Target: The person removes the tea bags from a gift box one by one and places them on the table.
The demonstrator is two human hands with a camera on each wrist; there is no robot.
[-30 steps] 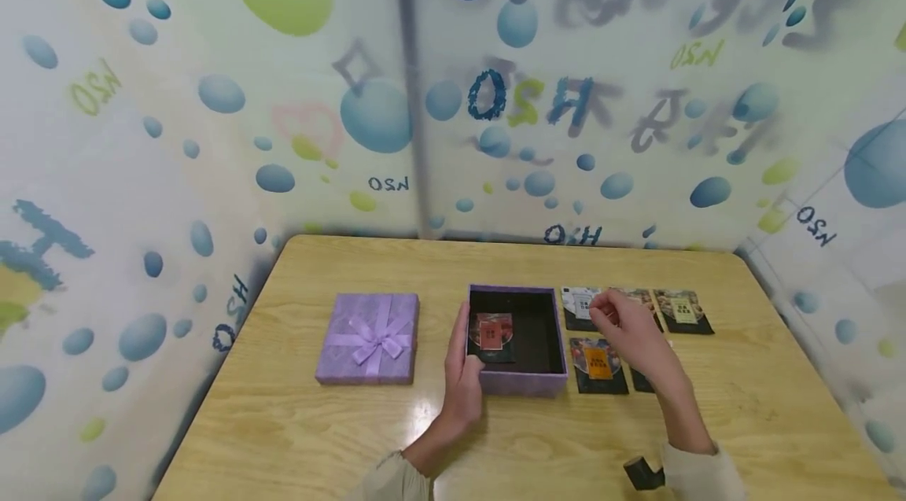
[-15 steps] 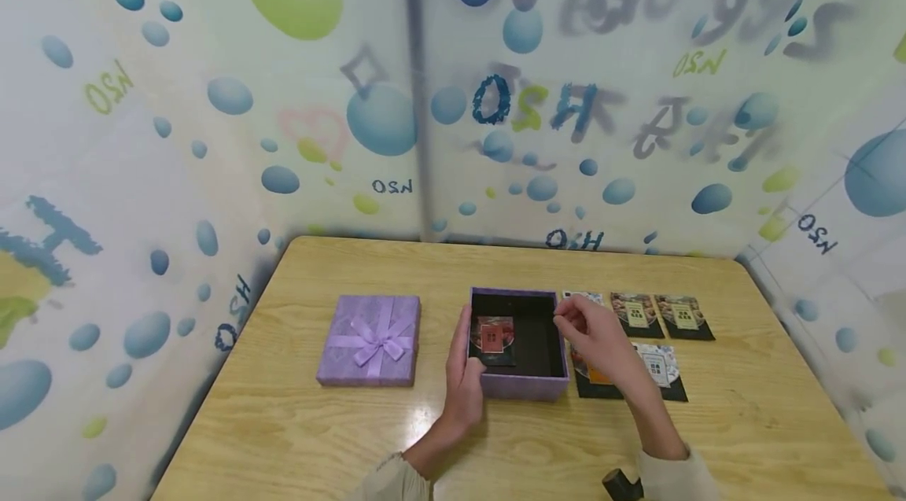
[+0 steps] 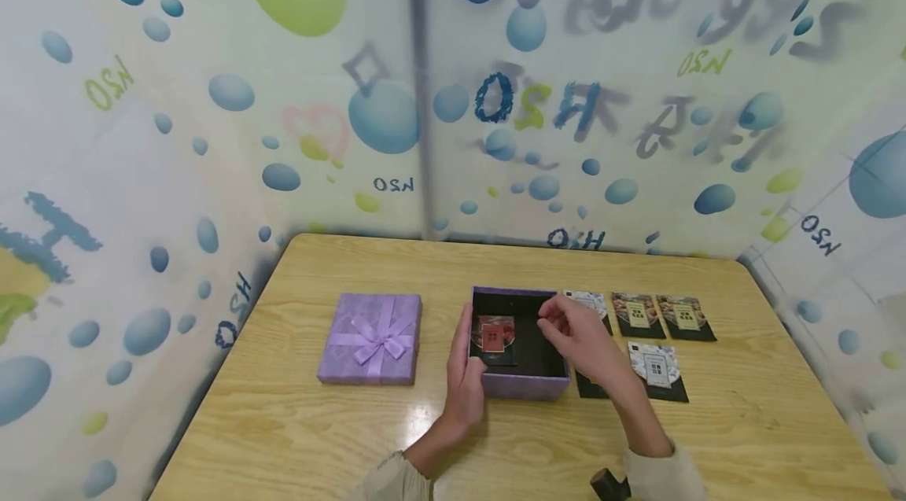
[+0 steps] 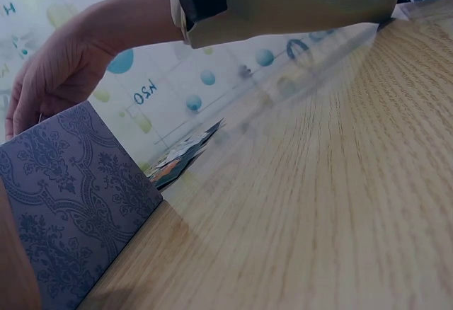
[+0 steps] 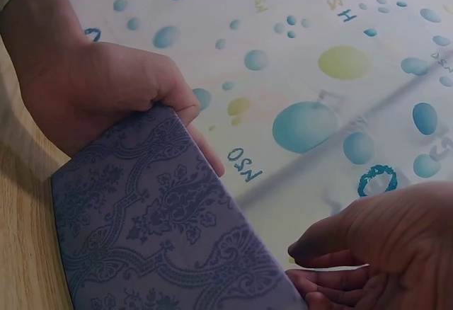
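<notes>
My left hand (image 3: 463,387) holds the left side of an uncovered purple box (image 3: 524,387), its thumb over the rim near the front corner. Inside the dark box, toward its left, lies a flat packet (image 3: 495,340) with a red label. Over the box's right rim hangs my right hand (image 3: 583,340), fingertips above the interior. In the right wrist view, that right hand (image 5: 386,253) has loosely bent fingers, thumb apart from the index finger, and no object shows between them. The box's patterned outer wall (image 5: 156,225) partly hides the fingertips there.
A purple lid (image 3: 371,340) with a ribbon bow lies left of the box. Right of it are several flat packets, including a white-labelled one (image 3: 658,371) and a yellow-labelled one (image 3: 686,318). My right forearm and hand partly cover another. A patterned wall sheet stands behind the table (image 3: 283,438).
From above the packets on the right, my right hand has moved left to the box's opening. The left hand keeps its hold, and the packets lie where they were.
</notes>
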